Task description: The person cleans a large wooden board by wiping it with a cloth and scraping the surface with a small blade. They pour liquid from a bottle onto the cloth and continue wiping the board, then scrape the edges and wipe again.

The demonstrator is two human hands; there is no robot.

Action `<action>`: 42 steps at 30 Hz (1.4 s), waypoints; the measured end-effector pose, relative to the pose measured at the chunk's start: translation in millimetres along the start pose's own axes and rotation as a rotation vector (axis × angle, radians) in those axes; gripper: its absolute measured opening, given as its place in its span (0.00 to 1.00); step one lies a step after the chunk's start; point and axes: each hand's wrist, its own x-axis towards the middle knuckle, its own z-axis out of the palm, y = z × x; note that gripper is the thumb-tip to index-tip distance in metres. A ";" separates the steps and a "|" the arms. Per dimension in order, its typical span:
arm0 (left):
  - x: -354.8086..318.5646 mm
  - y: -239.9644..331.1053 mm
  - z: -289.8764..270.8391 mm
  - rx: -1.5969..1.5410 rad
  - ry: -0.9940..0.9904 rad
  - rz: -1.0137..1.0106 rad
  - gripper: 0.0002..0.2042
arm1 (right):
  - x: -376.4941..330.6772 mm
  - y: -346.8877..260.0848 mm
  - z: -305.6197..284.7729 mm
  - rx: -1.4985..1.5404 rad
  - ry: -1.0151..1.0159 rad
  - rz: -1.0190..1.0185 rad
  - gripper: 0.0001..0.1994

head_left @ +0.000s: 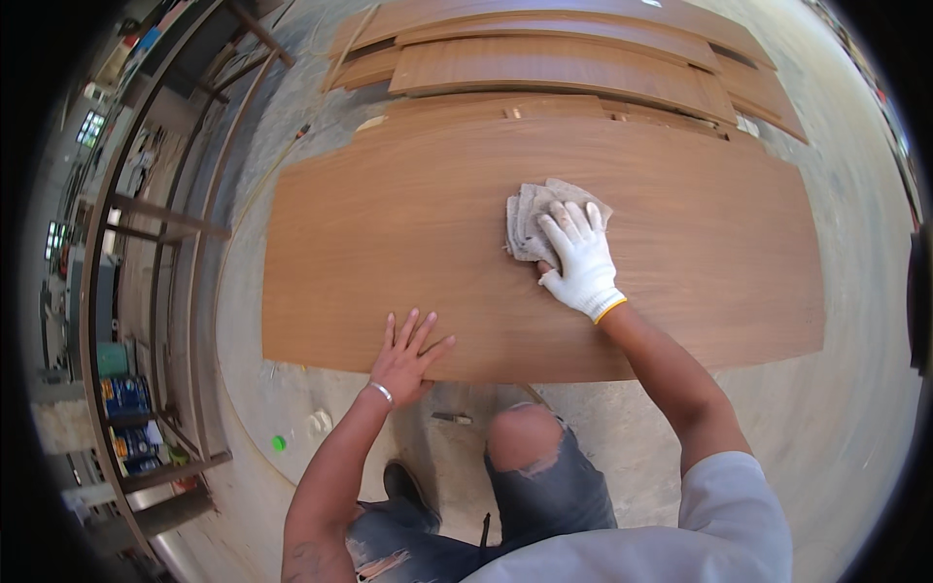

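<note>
A wide brown wooden panel (418,233) with visible grain lies flat before me. My right hand (583,267), in a white knit glove with a yellow-trimmed cuff, presses a folded grey cloth (528,225) onto the panel, right of its middle. The glove's fingers lie over the cloth, and the bare thumb tip shows at its lower edge. Bare and wearing a metal bracelet, my left hand (408,361) rests on the panel's near edge with its fingers spread; nothing is in it.
Behind the panel, more brown boards (554,66) are stacked. A dark metal rack (160,233) runs along the left, with blue boxes (131,418) beside it. On the concrete floor lie a green cap (279,443), a small tool (452,418) and a thin cord (255,194).
</note>
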 end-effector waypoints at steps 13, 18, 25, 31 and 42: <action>23.0 26.1 4.8 -0.063 -0.049 -0.288 0.54 | -82.2 -67.9 -28.2 0.188 -0.013 -0.014 0.28; 22.2 21.0 5.0 -0.087 -0.070 -0.300 0.57 | -237.3 -87.6 -75.4 0.187 -0.052 0.191 0.25; 23.8 3.4 17.8 0.025 -0.091 -0.282 0.65 | -407.9 -181.0 -161.1 0.365 -0.178 1.319 0.18; 38.5 17.4 -2.1 0.079 -0.164 -0.283 0.65 | -482.3 -295.5 -199.5 0.498 -0.232 1.086 0.15; 31.3 20.5 -7.1 0.118 -0.192 -0.245 0.61 | -451.3 -340.1 -205.1 0.337 0.041 0.993 0.21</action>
